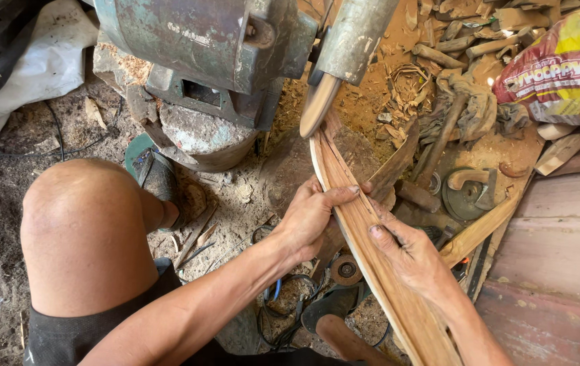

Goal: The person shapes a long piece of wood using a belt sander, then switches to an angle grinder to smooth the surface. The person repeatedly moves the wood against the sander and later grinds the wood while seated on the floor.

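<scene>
Both hands grip one long curved strip of wood [361, 237] — pale brown, streaked grain, bowed along its length. Left hand [310, 217] is wrapped around the strip's left edge, thumb lying across the top face, fingers curled under it; closed on the wood. Right hand [408, 254] sits just below and to the right of the left, thumb pressed on the top face, fingers folded around the right edge; also closed on the wood. The two hands are near each other, not touching as far as can be seen. The strip runs up from the lower edge of the view, past the right wrist, between both palms, and on to its far tip, which meets the rim of a sanding disc [318, 103] directly above the left hand. The disc is mounted on a worn green-grey motor housing [202, 41] up and to the left of the left hand, seated on a round base [202, 135]. A bare knee [83, 224] sits well to the left of the left forearm. Right of the right hand: a second curved wood piece [483, 227], a round metal disc part [463, 196] and a crumpled rag [469, 102] further up. Far upper right — a printed red and yellow sack [561, 68]. Below the left hand, a small wheel-like part [346, 270] lies on sawdust-covered ground [5, 203], with dark cables [283, 298] just beside it.
</scene>
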